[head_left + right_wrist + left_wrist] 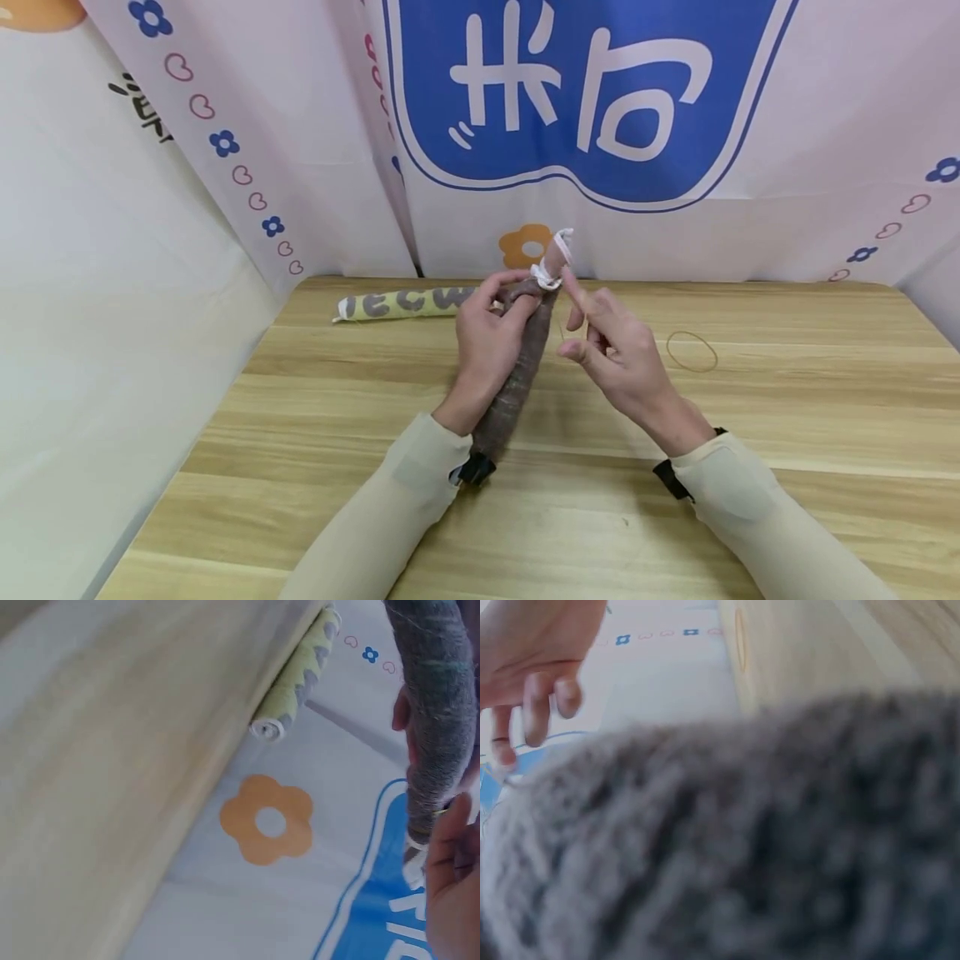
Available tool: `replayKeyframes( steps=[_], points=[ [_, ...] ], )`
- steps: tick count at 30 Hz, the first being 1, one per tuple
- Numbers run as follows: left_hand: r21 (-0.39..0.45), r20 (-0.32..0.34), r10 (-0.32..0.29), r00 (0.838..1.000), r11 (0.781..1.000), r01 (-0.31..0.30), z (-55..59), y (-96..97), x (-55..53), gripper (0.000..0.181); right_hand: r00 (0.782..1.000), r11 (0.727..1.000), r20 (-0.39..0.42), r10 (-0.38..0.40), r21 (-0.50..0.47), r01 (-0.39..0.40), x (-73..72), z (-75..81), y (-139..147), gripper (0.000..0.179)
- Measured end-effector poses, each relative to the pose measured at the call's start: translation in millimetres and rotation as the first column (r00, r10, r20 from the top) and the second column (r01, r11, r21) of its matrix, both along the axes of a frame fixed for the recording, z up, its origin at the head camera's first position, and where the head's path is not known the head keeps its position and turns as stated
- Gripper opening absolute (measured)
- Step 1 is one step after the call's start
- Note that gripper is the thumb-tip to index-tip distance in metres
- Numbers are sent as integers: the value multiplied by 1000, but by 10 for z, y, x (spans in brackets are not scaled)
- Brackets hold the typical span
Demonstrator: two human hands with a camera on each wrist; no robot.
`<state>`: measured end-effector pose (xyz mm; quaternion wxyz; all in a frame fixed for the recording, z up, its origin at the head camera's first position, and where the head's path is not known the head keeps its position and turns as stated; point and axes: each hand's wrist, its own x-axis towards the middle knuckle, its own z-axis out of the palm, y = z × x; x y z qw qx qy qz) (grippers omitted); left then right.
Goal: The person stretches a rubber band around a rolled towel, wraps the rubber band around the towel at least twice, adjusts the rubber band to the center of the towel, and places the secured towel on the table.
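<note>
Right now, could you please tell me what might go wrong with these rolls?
The gray roll might loosen if the left hand, gripping it near its white end, slips. The yellow roll, partly hidden behind that hand in the head view, could get nudged.

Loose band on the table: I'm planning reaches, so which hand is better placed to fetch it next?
Probably the right hand: it is nearer the loose band, while the left hand grips the gray roll.
</note>
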<state>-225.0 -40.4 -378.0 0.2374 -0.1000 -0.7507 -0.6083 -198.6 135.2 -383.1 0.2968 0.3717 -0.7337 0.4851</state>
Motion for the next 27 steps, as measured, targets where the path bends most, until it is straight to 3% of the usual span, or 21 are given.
replayKeyframes(
  steps=[3, 6, 9, 14, 17, 22, 27],
  points=[
    [20, -4, 12, 1000, 1000, -12, 17, -3, 6, 24, 982, 999, 189, -11, -30, 17, 17, -26, 11, 84],
    [29, -17, 16, 1000, 999, -15, 24, -1, 4, 23, 931, 998, 364, 9, -58, 13, 30, -35, 18, 88],
    [2, -64, 19, 998, 1000, -19, 16, 2, 5, 22, 891, 999, 454, -11, -40, 32, 29, -32, 29, 88],
    [-105, -226, 45, 973, 992, -71, -24, 1, -1, 20, 853, 997, 517, -73, 26, 70, 15, -19, 64, 87],
    [-141, -288, 60, 956, 985, -104, -37, 1, -1, 19, 835, 997, 545, -76, 37, 67, 14, -11, 77, 86],
    [-155, -282, 75, 956, 980, -123, -37, -9, 3, 19, 842, 999, 538, -41, 8, 44, 31, 6, 61, 88],
    [-204, -270, 58, 961, 972, -115, -24, 7, 19, 21, 839, 994, 533, 108, -73, -81, 46, 15, 32, 87]
  ],
)
